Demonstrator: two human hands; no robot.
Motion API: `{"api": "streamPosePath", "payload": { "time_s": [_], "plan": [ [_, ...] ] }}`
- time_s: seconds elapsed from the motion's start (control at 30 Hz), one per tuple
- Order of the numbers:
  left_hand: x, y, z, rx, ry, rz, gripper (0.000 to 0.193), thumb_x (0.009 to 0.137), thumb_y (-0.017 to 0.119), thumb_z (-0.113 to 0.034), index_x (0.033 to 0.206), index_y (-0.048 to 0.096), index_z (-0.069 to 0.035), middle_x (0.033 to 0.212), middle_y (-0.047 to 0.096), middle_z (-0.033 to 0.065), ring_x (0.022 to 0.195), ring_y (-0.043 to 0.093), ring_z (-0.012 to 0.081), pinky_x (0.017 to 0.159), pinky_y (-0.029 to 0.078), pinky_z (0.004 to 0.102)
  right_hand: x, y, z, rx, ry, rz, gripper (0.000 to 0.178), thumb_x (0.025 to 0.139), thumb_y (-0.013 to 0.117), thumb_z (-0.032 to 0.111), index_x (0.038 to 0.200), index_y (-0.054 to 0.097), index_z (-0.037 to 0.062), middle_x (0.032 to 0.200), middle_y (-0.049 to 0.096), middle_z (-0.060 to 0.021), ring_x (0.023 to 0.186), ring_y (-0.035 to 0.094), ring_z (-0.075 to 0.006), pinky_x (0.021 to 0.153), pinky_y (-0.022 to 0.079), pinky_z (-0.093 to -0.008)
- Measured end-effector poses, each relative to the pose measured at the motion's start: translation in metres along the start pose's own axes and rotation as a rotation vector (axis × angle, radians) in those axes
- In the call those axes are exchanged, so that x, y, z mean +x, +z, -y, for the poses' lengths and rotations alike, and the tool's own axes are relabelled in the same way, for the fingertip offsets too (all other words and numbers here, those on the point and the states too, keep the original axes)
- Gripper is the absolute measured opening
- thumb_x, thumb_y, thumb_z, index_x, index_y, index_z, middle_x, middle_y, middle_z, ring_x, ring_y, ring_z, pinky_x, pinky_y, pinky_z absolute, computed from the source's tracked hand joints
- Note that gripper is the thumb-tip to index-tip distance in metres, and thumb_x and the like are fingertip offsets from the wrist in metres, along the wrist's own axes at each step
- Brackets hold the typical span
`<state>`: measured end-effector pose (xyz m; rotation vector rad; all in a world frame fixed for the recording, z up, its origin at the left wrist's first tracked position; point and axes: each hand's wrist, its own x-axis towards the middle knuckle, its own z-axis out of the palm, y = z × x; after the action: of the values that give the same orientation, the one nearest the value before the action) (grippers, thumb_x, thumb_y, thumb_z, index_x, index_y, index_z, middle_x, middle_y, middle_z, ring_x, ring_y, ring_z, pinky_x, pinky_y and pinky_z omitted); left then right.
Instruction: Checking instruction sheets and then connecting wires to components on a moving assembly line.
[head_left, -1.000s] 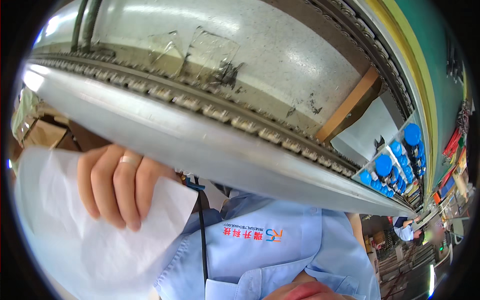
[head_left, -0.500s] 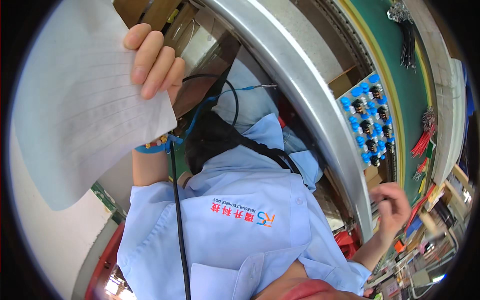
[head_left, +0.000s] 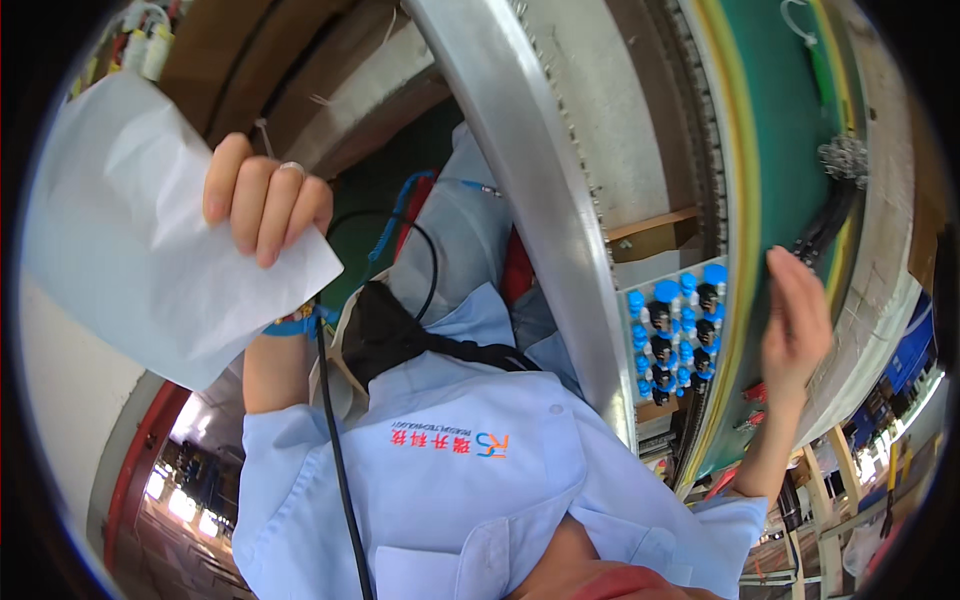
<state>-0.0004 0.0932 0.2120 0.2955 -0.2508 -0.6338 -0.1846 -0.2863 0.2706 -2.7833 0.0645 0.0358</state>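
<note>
Against the frame half a second earlier, the view has swung further: the white paper sheet (head_left: 150, 240) now sits lower and larger at the left, and the right hand (head_left: 797, 325) has risen from the lower right to lie against the green belt (head_left: 775, 130).

Left to right: one paper sheet, held up at upper left, its lower right corner pinched by the left hand (head_left: 262, 205), fingers curled closed over the edge, a ring on one finger; the sheet is judged light, limp and easily creased, best taken near an edge with a flat pinch rather than at its middle; one black cable (head_left: 335, 440) runs down over the light blue shirt (head_left: 450, 500); one broad metal rail (head_left: 530, 190) curves across the centre; one tray of blue-capped black parts (head_left: 675, 330) follows, roughly a dozen, an exact count being unsafe; the right hand, fingers extended and open, rests flat near a bundle of black wires (head_left: 825, 225), gripping nothing.
</note>
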Motion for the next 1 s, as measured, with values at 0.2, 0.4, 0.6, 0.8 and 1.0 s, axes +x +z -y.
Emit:
{"api": "streamPosePath", "payload": {
  "time_s": [0.2, 0.4, 0.6, 0.8, 1.0],
  "plan": [
    [-0.071, -0.070, -0.010, 0.074, -0.065, 0.151, 0.018, 0.089, 0.049, -0.013, 0.071, 0.046, -0.012, 0.049, 0.049, -0.0006, 0.047, 0.051, 0.0115, 0.049, 0.034, 0.0234, 0.003, 0.007, -0.007, -0.094, 0.133, 0.008, 0.022, 0.087, 0.051, -0.001, 0.107, 0.061, 0.0004, 0.101, 0.063, -0.0076, 0.092, 0.058, -0.0134, 0.082, 0.044, -0.0236],
    [-0.136, -0.131, -0.015, -0.037, -0.134, 0.191, 0.018, 0.091, 0.045, -0.014, 0.074, 0.047, -0.011, 0.055, 0.048, -0.0011, 0.048, 0.045, 0.0115, 0.055, 0.036, 0.0237, -0.025, 0.014, 0.054, -0.203, 0.175, -0.169, 0.022, 0.089, 0.052, 0.003, 0.108, 0.061, 0.0002, 0.100, 0.065, -0.0054, 0.088, 0.059, -0.0087, 0.074, 0.046, -0.0194],
    [-0.198, -0.224, 0.005, 0.298, -0.220, 0.018, 0.015, 0.092, 0.042, -0.016, 0.085, 0.050, -0.006, 0.063, 0.051, 0.0005, 0.056, 0.050, 0.0105, 0.057, 0.038, 0.0235, -0.059, 0.041, 0.149, -0.348, 0.128, -0.049, 0.022, 0.086, 0.051, -0.002, 0.105, 0.061, -0.0009, 0.098, 0.065, -0.0076, 0.080, 0.060, -0.0102, 0.069, 0.048, -0.0220],
    [-0.251, -0.245, 0.033, 0.832, -0.482, -0.563, 0.028, 0.082, 0.046, -0.010, 0.104, 0.055, 0.006, 0.097, 0.060, 0.0077, 0.084, 0.055, 0.0145, 0.075, 0.043, 0.0263, -0.082, 0.113, 0.194, -0.443, 0.069, 0.228, 0.026, 0.081, 0.056, -0.004, 0.106, 0.061, 0.0021, 0.095, 0.064, -0.0094, 0.076, 0.061, -0.0139, 0.065, 0.048, -0.0236],
    [-0.283, -0.287, 0.025, 1.127, -0.425, -0.522, 0.032, 0.084, 0.042, -0.011, 0.110, 0.050, 0.004, 0.094, 0.061, 0.0094, 0.080, 0.056, 0.0149, 0.077, 0.043, 0.0274, -0.088, 0.159, 0.221, -0.420, 0.297, 0.342, 0.034, 0.080, 0.058, -0.001, 0.114, 0.056, 0.0040, 0.109, 0.058, -0.0098, 0.074, 0.060, -0.0128, 0.061, 0.048, -0.0234]
  ]
}}
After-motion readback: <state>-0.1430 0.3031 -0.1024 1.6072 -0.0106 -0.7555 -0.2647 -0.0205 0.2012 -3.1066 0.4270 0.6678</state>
